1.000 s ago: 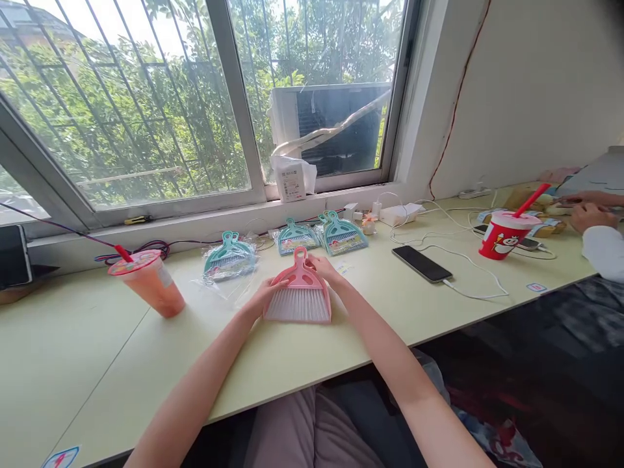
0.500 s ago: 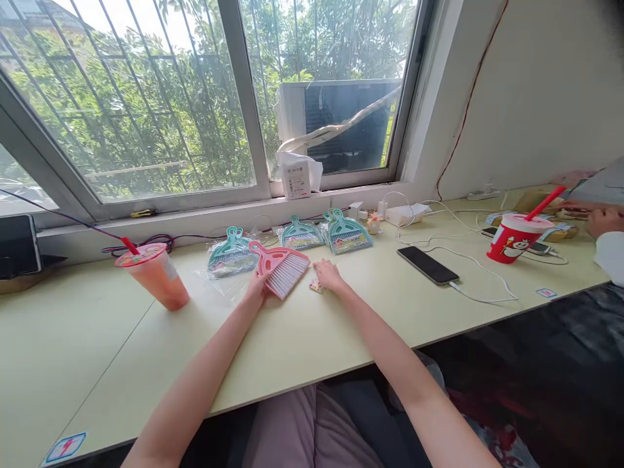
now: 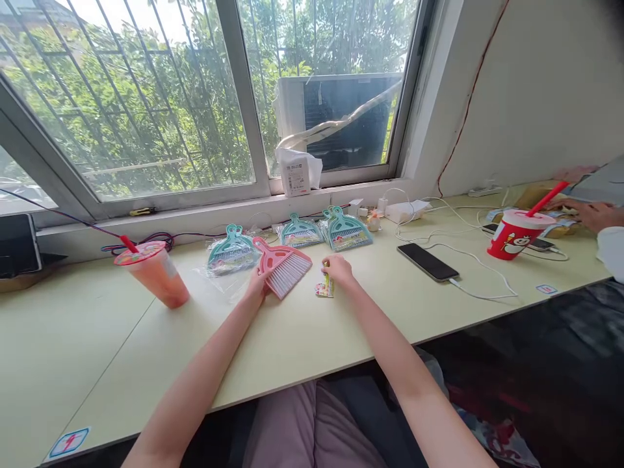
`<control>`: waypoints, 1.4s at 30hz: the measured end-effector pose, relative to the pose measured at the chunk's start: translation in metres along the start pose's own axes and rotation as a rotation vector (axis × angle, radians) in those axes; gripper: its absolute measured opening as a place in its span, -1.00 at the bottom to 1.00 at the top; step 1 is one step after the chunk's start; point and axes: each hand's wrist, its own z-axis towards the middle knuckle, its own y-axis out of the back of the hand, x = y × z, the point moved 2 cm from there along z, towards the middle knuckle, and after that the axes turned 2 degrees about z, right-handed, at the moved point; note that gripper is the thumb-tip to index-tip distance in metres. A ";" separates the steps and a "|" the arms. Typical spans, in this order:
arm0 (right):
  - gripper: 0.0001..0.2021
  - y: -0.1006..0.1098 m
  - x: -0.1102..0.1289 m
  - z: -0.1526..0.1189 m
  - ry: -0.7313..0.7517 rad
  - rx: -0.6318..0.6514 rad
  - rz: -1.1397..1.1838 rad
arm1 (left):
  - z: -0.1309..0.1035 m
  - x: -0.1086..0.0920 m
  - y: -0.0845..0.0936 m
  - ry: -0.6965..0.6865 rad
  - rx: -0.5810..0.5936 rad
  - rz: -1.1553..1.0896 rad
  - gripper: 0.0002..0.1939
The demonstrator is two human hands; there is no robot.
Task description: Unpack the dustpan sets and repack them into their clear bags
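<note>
My left hand (image 3: pixel 256 283) is closed on the edge of a pink dustpan (image 3: pixel 268 259), which has a pink brush with pale bristles (image 3: pixel 289 275) fitted in it. The set is tilted, its bristles toward me. To the right, my right hand (image 3: pixel 338 269) pinches a small printed card (image 3: pixel 325 286), yellow-green with a colourful picture, whose lower part is close to the tabletop. Behind them lie teal dustpan-and-brush sets in clear wrapping: one at the left (image 3: pixel 233 249), one in the middle (image 3: pixel 299 231) and overlapping ones at the right (image 3: pixel 347 231).
A tilted drink cup (image 3: pixel 160 276) stands left on the pale table (image 3: pixel 273 354). On the right are a charging phone (image 3: pixel 428 262), white cables and a red cup (image 3: pixel 517 235). Another person's hand (image 3: pixel 597 214) is at the far right. A tissue pack (image 3: pixel 296 177) stands on the sill.
My right hand has shifted slightly right and lifted the card's upper end, so more of it shows. The pink set in my left hand has barely moved.
</note>
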 end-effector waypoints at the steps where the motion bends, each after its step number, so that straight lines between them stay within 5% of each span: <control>1: -0.70 0.000 0.000 0.000 -0.003 0.011 0.005 | 0.000 0.000 0.000 0.008 -0.002 0.004 -0.46; 35: -0.91 0.008 0.007 -0.004 -0.055 0.009 -0.048 | 0.006 0.004 0.003 -0.007 0.063 -0.059 -0.46; 42: -0.88 0.005 0.003 -0.002 -0.022 0.050 0.088 | 0.009 0.006 0.005 -0.011 0.075 -0.060 -0.45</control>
